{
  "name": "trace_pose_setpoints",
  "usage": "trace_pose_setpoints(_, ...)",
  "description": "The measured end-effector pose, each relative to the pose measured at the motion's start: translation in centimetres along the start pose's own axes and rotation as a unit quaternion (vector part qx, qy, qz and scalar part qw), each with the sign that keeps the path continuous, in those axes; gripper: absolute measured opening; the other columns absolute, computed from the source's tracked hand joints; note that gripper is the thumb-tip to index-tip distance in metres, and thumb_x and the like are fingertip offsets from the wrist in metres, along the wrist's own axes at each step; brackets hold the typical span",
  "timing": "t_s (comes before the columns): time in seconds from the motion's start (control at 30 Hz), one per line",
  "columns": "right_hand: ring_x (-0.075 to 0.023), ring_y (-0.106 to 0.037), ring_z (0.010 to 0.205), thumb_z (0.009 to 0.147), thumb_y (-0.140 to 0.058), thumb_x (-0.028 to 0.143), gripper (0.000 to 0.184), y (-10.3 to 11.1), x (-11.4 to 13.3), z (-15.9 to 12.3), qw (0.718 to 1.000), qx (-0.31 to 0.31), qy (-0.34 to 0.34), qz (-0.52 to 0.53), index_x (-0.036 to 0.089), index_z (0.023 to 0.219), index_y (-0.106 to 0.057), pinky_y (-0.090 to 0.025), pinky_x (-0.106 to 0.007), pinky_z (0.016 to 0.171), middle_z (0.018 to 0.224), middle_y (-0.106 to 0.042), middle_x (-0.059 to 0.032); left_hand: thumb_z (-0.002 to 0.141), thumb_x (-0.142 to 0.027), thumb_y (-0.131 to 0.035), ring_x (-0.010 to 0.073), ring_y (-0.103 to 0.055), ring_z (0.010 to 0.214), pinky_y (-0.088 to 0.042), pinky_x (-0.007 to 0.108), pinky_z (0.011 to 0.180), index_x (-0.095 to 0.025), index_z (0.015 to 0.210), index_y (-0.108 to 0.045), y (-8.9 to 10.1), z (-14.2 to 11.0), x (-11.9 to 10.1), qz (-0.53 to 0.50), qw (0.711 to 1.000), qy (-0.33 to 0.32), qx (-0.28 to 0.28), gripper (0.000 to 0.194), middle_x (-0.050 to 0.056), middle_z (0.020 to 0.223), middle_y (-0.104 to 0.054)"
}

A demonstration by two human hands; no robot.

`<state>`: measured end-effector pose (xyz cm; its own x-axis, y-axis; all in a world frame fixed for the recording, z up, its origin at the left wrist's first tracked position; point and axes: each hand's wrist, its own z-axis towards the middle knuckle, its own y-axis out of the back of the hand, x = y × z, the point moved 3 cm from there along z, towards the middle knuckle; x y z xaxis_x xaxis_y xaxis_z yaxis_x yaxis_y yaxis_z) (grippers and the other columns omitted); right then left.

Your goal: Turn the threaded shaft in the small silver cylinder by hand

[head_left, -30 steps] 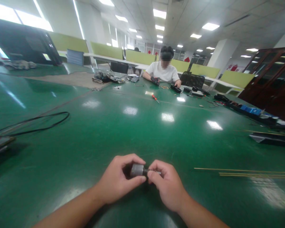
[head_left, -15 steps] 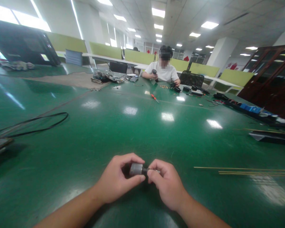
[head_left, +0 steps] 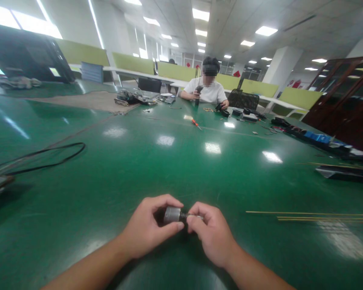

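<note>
Low in the middle of the head view, my left hand is closed around a small grey metal cylinder that looks like an electric motor. The motor lies on its side, with its dark narrow end towards the right. Just beside that end, my right hand pinches a thin metal piece between thumb and forefinger. Most of this piece is hidden by the fingers, so its kind is unclear. Both hands are just over the green tabletop.
Several thin brass-coloured rods lie to the right. A red-handled screwdriver is farther off. Black cable loops at the left. Across the table sits a person holding a dark tool, near electronic parts.
My hands and the motor stay almost where they were. Across the table, the person's dark tool is raised a little and more upright. The whole view has shifted very slightly.
</note>
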<state>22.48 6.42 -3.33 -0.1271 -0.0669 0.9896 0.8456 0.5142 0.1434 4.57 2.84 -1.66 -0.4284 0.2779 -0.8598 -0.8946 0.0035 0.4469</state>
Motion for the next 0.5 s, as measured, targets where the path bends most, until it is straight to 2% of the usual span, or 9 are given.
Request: trace_pose_setpoints(0.5, -0.0112, -0.042, 0.054, 0.085, -0.060, 0.030, 0.022, 0.06, 0.25, -0.06, 1.000, -0.001, 0.001, 0.004, 0.018, 0.067, -0.059, -0.032, -0.024, 0.053, 0.058, -0.052, 0.0040, 0.078, -0.032, -0.078, 0.0162, -0.063, 0.068, -0.046, 0.024, 0.062, -0.019, 0.099, -0.072, 0.13, 0.00, -0.05, -0.003, 1.000, 0.012, 0.005, 0.025, 0.000, 0.078, -0.071)
